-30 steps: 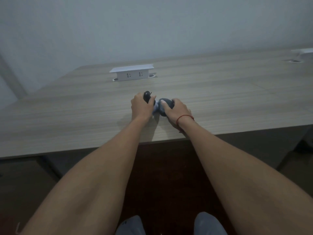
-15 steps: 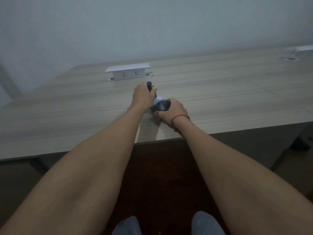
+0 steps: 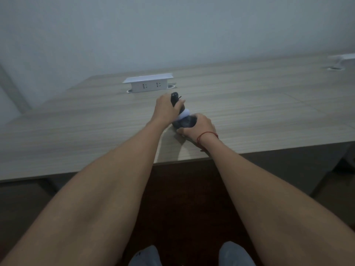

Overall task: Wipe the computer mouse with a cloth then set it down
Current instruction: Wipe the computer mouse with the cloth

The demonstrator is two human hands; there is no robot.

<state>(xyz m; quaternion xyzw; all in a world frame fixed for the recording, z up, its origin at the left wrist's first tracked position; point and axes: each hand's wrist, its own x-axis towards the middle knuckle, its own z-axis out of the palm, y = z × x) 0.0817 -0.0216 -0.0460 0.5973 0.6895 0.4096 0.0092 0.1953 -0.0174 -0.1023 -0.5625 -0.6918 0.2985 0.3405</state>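
On the light wooden desk (image 3: 259, 112) my left hand (image 3: 165, 110) grips a black computer mouse (image 3: 174, 98), tilted so that its dark end sticks up above my fingers. Just to the right and nearer to me, my right hand (image 3: 201, 126) clutches a bunched cloth (image 3: 184, 120), dark with a white part on top. The cloth presses against the lower side of the mouse. Most of the mouse is hidden by my left hand and the cloth. A red string circles my right wrist.
A white pop-up power socket box (image 3: 148, 84) stands on the desk behind my hands. A second white fitting (image 3: 343, 59) sits at the far right. The desk's front edge (image 3: 76, 169) runs just below my wrists, with dark floor and my knees beneath.
A second ago my hands were side by side. My left hand has since carried the mouse farther from me and tipped it up, and my right hand with the cloth now sits below it.
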